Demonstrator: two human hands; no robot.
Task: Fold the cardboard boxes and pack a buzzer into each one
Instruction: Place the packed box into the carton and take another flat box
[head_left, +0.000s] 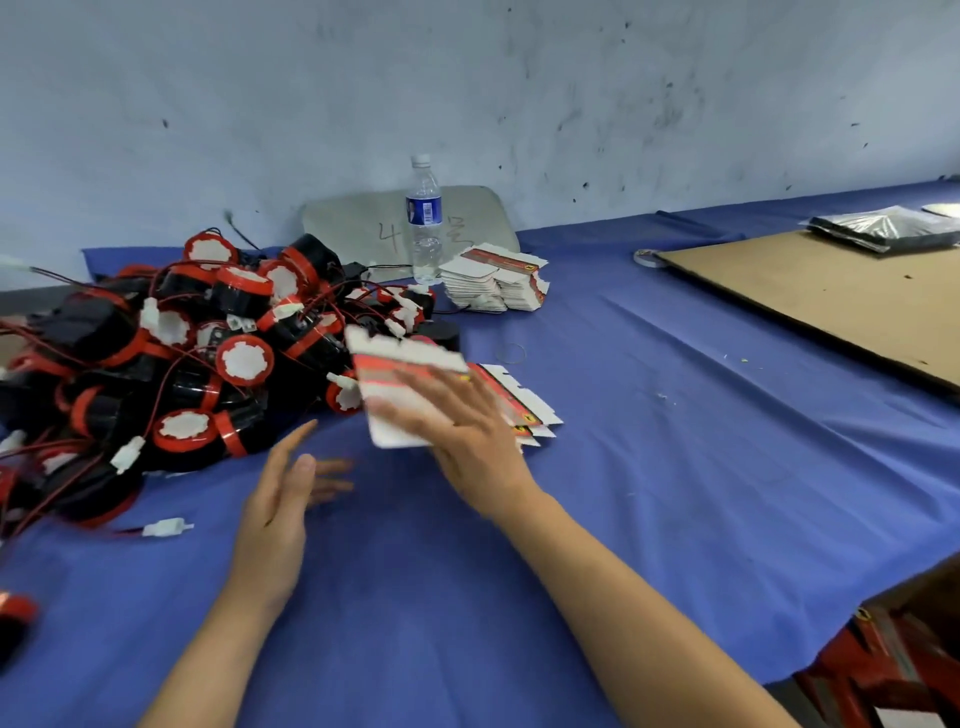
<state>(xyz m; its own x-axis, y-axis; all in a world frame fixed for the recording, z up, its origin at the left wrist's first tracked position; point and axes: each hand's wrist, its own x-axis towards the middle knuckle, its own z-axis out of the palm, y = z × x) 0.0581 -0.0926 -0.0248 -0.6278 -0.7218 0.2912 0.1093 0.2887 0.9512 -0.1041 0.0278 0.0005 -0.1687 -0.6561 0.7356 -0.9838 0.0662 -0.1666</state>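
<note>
Forearms come in from the bottom edge over the blue cloth (675, 467). Left hand (283, 499) is nearest me: released, fingers straight, set on edge with the palm turned right, holding nothing. Loose white connector (166, 528) lies on the cloth to its left. Just beyond and to the right, right hand (467, 431) holds one flat carton blank (400, 384), white with a red band. Its fingers lie across the upper face. The thumb is hidden, so I read a pinch only from the blank sitting lifted and tilted; it is motion-blurred. The blank's long axis runs roughly away from me, the far end leaning a little left. Its near left corner is the part closest to the left hand, near but apart. My judgement: the next move turns on that gap. The left hand would go forward and right to take the free left edge, so the blank can be opened into a box. Short stack of blanks (530, 410) lies flat beside the right hand's far side. Buzzer pile (182, 353), black bodies, red rims, tangled wires, sits left of both hands and nearer the left one. Rubber band (511, 353) lies beyond. Farther back stand a taller stack of blanks (493, 283), a water bottle (425, 218) and a grey board (358, 223) against the wall. Far right, a cardboard sheet (831, 301) carries silver bags (883, 228).
</note>
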